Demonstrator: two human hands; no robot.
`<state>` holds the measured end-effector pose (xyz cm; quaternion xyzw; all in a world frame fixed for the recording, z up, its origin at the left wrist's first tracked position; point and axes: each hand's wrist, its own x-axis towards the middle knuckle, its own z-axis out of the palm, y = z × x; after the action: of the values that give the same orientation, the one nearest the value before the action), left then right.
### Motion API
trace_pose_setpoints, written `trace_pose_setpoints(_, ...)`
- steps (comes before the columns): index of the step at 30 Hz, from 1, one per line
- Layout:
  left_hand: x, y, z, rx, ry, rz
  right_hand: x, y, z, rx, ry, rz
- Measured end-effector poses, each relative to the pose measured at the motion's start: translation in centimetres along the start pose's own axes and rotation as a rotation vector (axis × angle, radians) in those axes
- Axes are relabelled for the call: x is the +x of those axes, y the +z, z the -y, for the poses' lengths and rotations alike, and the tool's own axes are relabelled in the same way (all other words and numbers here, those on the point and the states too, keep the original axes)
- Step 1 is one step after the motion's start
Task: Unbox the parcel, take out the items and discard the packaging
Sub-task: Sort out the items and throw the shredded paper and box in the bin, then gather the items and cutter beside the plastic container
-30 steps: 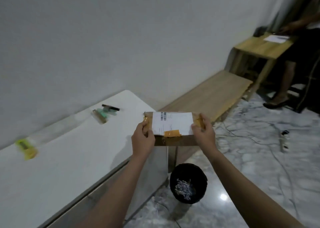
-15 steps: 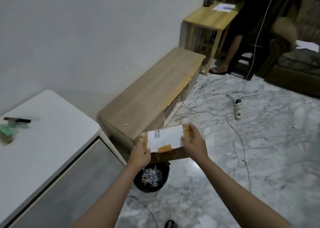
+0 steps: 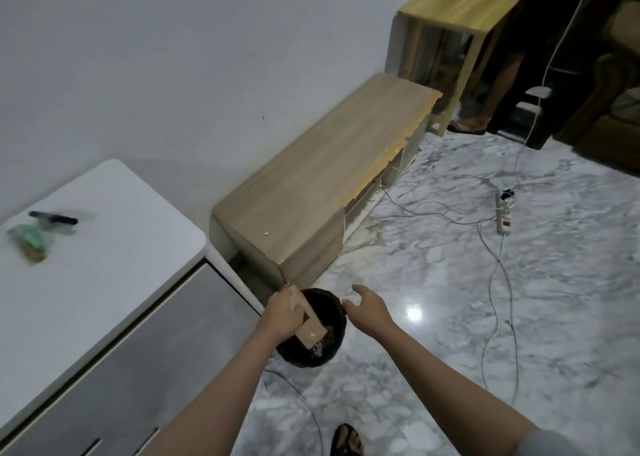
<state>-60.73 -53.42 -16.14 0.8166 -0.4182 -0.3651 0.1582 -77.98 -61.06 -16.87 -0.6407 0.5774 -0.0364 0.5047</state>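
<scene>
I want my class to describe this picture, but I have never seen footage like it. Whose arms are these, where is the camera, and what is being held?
The camera sits on a person's head and looks down, so the arms are their own. The left hand grips a cardboard box over a black bin on the marble floor. The right hand is open and holds nothing. On the white table lie a dark pen and a blurred green packet.
</scene>
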Motion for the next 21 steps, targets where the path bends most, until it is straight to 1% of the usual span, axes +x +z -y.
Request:
trace_pose_setpoints(2,-0.9,-0.3,0.2,-0.031,0.046,-0.068,0.1,0.5,1.2,0.018,-0.032,-0.018)
trace_pose_setpoints(5,-2.3,-1.3,0.6,-0.056,0.026,-0.175,0.1,1.6,3.9,0.02,-0.11,-0.043)
trace_pose_setpoints(8,-3.6,-3.0,1.6,-0.13,0.021,-0.286,-0.3,3.3,7.4,0.05,-0.183,-0.055)
trace_pose_setpoints(13,-6.5,-9.0,4.4,-0.184,0.11,-0.577,-2.0,7.6,15.0,0.17,-0.363,-0.035)
trace_pose_setpoints(16,-8.6,-13.8,7.4,-0.194,0.124,-0.759,-3.6,11.7,20.1,0.189,-0.499,-0.06)
trace_pose_setpoints(18,-10.1,-17.0,10.2,-0.213,0.1,-0.863,-5.0,15.2,23.4,0.199,-0.606,-0.065)
trace_pose_setpoints(21,-12.3,-21.5,15.5,-0.214,0.054,-0.983,-7.1,20.8,27.6,0.169,-0.739,-0.021)
